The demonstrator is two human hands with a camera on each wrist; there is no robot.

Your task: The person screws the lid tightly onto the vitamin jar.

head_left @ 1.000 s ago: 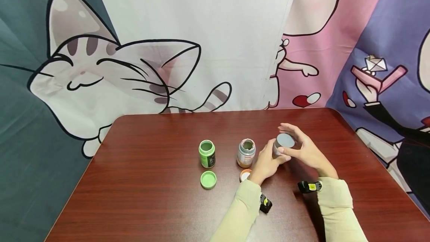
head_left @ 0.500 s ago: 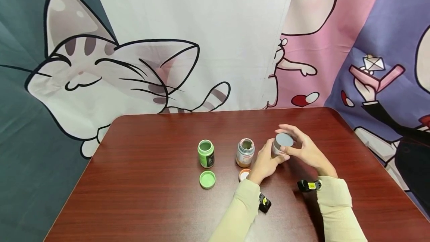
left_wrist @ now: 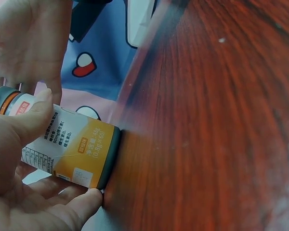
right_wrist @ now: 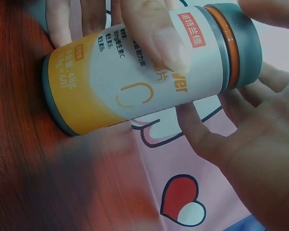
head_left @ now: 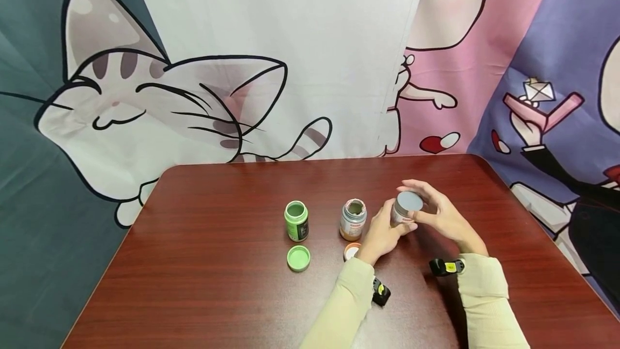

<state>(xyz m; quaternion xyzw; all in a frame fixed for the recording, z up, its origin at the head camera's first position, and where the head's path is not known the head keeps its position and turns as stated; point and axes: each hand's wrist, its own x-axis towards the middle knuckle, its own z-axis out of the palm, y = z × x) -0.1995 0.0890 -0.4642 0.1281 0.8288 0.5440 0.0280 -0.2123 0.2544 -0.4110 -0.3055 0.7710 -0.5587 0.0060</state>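
Observation:
A vitamin C bottle [right_wrist: 94, 91] with a white and orange-yellow label stands on the table, its grey lid [head_left: 409, 201] on top. My left hand [head_left: 382, 237] grips the bottle's body, thumb across the label in the right wrist view. Around the lid curls my right hand [head_left: 448, 222], thumb on the near side and fingers on the far side. An orange band shows between lid and body in both wrist views. To the left, a grey bottle [head_left: 353, 225] with an uncovered mouth stands upright. Its neighbour is a green bottle [head_left: 296, 225], also uncovered.
A green lid [head_left: 298, 258] lies upside down in front of the green bottle. An orange-rimmed lid [head_left: 351, 252] lies before the middle bottle, partly hidden by my left wrist. All sit on a reddish-brown table [head_left: 203, 263], with a cartoon-printed cloth [head_left: 310, 20] behind.
My right thumb has shifted slightly to the right along the lid. The left hand keeps its grip on the bottle, and the other bottles and lids stay in place.

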